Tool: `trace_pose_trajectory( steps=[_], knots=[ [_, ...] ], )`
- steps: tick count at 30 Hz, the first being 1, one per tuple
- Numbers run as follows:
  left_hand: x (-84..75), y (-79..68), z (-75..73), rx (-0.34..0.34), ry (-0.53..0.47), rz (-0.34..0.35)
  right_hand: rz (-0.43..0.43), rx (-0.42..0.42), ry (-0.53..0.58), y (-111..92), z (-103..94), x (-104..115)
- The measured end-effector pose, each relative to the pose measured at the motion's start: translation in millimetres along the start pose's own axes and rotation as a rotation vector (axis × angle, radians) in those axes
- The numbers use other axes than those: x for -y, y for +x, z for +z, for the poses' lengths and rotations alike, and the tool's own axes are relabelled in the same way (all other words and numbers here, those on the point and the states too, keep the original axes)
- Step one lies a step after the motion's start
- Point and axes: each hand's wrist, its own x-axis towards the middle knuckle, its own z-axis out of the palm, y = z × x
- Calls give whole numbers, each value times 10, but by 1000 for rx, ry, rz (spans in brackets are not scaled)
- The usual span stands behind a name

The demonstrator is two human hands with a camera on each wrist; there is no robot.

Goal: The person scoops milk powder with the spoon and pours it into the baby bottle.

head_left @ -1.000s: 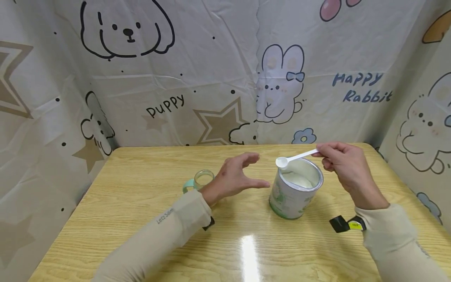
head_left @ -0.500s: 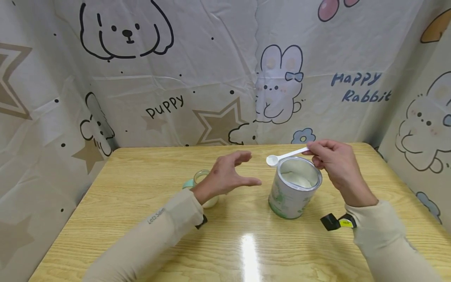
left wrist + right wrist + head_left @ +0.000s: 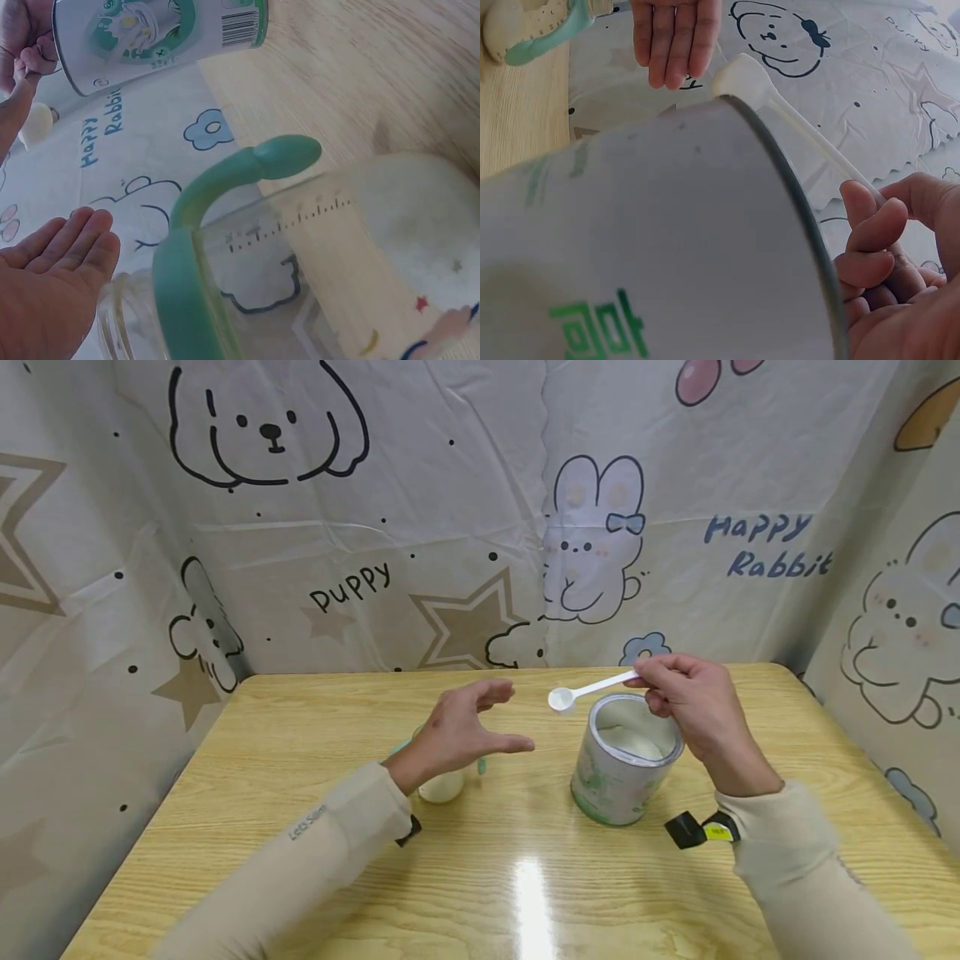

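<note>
A white long-handled measuring scoop (image 3: pixel 562 699) is pinched at its handle end by my right hand (image 3: pixel 693 710). The scoop's bowl, with pale powder in it, is in the air just left of the powder can (image 3: pixel 618 793). That can is open, whitish with green print, and holds pale powder. My left hand (image 3: pixel 457 731) holds nothing; its fingers and thumb are spread apart. Behind and below it stands a clear baby bottle (image 3: pixel 262 247) with a green handle ring (image 3: pixel 180 292), partly hidden in the head view. The left wrist view shows its open neck and whitish contents at the bottom.
The wooden table (image 3: pixel 300 860) meets a printed cloth backdrop (image 3: pixel 450 527) at its back and sides. A black wrist strap with a yellow label (image 3: pixel 717 832) is on the right wrist.
My right hand has carried the scoop left, from over the can's rim to beyond it. The left hand has moved left, now covering more of the bottle. The can has stayed put.
</note>
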Motion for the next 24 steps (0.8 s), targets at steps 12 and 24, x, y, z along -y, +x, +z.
trace_pose_trajectory(
  steps=[12, 24],
  knots=[
    [79, -93, -146, -28, 9, -9, 5, 25, 0, 10, 149, 11],
    [216, -202, -297, -55, 21, -30, -2, 68, 31, 51, 332, 41]
  ],
)
